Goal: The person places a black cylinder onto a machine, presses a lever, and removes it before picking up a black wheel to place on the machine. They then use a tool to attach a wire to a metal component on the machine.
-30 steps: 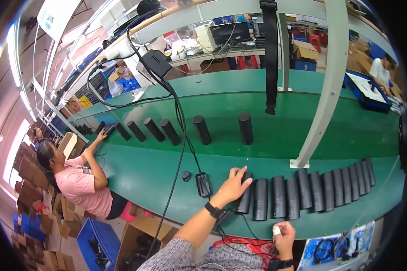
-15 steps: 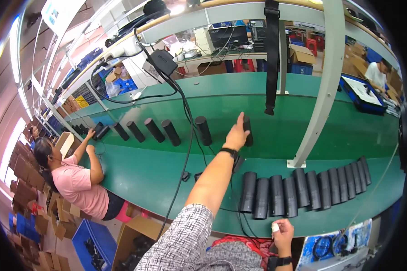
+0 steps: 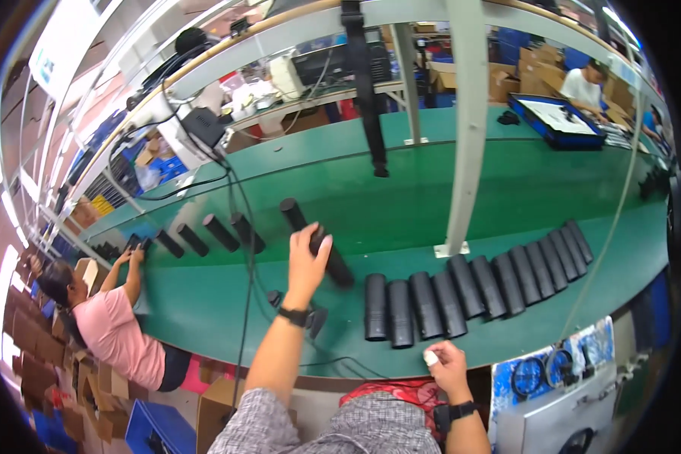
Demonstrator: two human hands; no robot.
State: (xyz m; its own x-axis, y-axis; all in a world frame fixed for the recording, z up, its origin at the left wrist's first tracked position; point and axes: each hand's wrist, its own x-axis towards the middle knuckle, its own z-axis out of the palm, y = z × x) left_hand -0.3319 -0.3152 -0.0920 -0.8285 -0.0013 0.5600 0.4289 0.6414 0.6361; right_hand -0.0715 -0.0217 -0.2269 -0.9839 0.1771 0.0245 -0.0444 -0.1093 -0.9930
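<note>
My left hand (image 3: 304,259) is closed around a black cylinder (image 3: 333,261) that it holds just above the green conveyor table (image 3: 204,303), left of a row of several black cylinders (image 3: 469,284) lying side by side. Another black cylinder (image 3: 292,213) lies just behind the held one. My right hand (image 3: 446,365) rests at the table's near edge, closed on a small white object (image 3: 430,358). Both wrists wear dark watches.
More black cylinders (image 3: 219,231) lie spaced along the belt to the left, where a person in a pink shirt (image 3: 117,333) reaches onto it. A white post (image 3: 465,129) stands mid-table. Black cables (image 3: 242,250) hang across the belt. Another worker (image 3: 583,83) sits far right.
My left hand reached from the row out to a cylinder farther back on the belt, gripped it, and has drawn it toward the row. The right hand stayed at the edge.
</note>
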